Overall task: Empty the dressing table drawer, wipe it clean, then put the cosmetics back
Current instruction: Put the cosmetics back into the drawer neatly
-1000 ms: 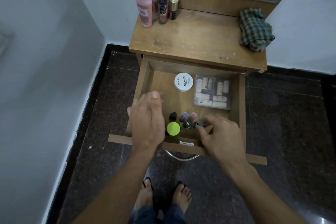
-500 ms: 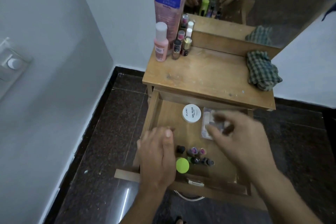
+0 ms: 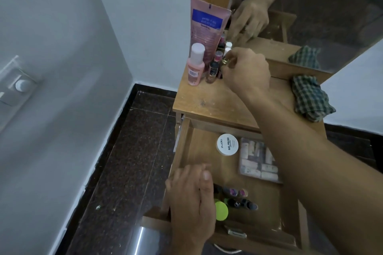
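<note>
**Pinched in the right hand (image 3: 246, 71): a gold-capped bottle (image 3: 224, 61) at the tabletop's ten o'clock corner**

Thumb and fingertips close round the bottle's cap. The left hand (image 3: 190, 196) rests on the drawer (image 3: 182, 151) at its eight o'clock rim, with fingers loosely bent and nothing visibly held.

A grey wall (image 3: 72, 58) fills the view's nine o'clock side and carries a switch plate (image 3: 18, 86). Below it lies a dark speckled floor (image 3: 134, 161) edged in black. The mirror (image 3: 321, 6) at one o'clock reflects the reaching hand. The wooden dressing table (image 3: 207, 101) sits centre, its top scuffed and speckled. The drawer is pulled out toward six o'clock. A checked cloth (image 3: 310, 97) lies bunched at the top's three o'clock edge.

The white jar (image 3: 227, 144) reads "ZUDIO NAIL POLISH". The pink tube (image 3: 205, 27) bears a blue panel whose print is too blurred to read.

Cosmetics are split between two places. On the tabletop at ten o'clock, the pink tube stands upright behind a pink bottle (image 3: 195, 66) with a white cap and a cluster of small bottles. In the drawer, the white jar lies at twelve o'clock. A clear pack (image 3: 257, 159) of pale tubes is just beside it at two o'clock, partly under the right forearm. A green lid (image 3: 221, 211) and small nail polish bottles (image 3: 242, 205) lie near the front wall at six o'clock.
</note>
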Motion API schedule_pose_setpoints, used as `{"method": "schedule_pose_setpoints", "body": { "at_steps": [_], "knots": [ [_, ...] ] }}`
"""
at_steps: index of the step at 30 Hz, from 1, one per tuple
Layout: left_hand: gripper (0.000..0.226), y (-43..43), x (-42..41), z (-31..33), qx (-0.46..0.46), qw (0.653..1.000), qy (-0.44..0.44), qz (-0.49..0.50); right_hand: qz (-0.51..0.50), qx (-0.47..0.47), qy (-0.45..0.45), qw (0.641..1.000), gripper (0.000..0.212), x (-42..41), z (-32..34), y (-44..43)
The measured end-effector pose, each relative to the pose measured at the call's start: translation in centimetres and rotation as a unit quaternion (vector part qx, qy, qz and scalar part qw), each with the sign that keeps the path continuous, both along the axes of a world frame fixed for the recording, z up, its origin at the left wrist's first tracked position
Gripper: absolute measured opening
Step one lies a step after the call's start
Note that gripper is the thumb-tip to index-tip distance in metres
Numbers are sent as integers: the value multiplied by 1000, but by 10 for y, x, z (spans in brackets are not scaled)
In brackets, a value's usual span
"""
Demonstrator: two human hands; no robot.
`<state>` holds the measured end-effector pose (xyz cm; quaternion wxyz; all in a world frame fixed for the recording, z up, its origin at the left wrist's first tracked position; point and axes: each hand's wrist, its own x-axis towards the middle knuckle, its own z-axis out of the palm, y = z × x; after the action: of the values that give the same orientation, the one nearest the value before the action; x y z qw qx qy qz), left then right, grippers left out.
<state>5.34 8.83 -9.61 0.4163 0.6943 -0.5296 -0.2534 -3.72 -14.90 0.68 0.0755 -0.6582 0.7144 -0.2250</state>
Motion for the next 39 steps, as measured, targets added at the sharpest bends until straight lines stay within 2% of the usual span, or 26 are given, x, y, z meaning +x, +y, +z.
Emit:
{"method": "schedule_pose_setpoints", "body": {
  "at_steps": [8,11,14,17,20,25,32,39],
  "knots": [
    [68,0,0,2,6,1000,-4,-9,-11,-37,-24,999,7,-1,2,0],
    [67,0,1,4,0,1000,1,-11,-19,-76,-62,995,12,-14,2,21],
    [68,2,0,6,-4,1000,-1,-13,-3,-76,-88,993,16,-36,-3,63],
    [70,2,0,6,-1,1000,0,-14,24,-51,-126,990,11,-57,-7,116],
    [70,4,1,5,3,1000,2,-17,22,1,-149,989,20,-78,-17,167],
    [66,4,-1,6,17,999,-16,-24,1,89,-153,984,22,-115,-53,215],
    [62,5,-2,6,27,999,-16,-28,6,145,-158,977,27,-127,-78,237],
    [62,5,-4,6,23,999,-17,-23,0,162,-125,979,19,-118,-91,223]
  ]
}}
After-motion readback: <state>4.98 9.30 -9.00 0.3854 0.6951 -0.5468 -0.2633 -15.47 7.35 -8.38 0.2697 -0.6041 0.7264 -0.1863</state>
